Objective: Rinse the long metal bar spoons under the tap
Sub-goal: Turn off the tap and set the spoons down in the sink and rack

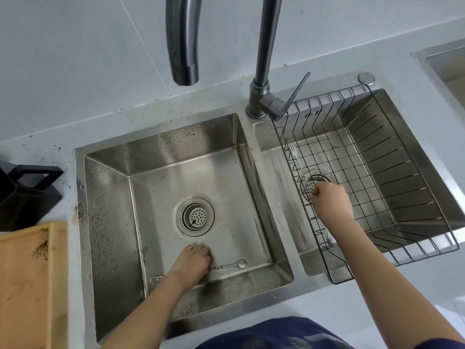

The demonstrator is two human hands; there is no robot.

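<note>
Hands down in both sink basins, tap not running.

Left hand curls round a bar spoon lying flat on the left basin floor, bowl pointing right. Right hand pinches something thin and metal at the wire rack over the right drain, can't tell what exactly.

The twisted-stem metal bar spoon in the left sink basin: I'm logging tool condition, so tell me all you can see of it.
The twisted-stem metal bar spoon is slim, silver and shiny, with a small round bowl at its right end and a spiral stem. It lies flat on the floor of the left stainless-steel sink basin, near the front wall, in front of the round drain strainer. The left hand covers and grips its left part. A fork-like tip shows left of the wrist, probably its other end.
</note>
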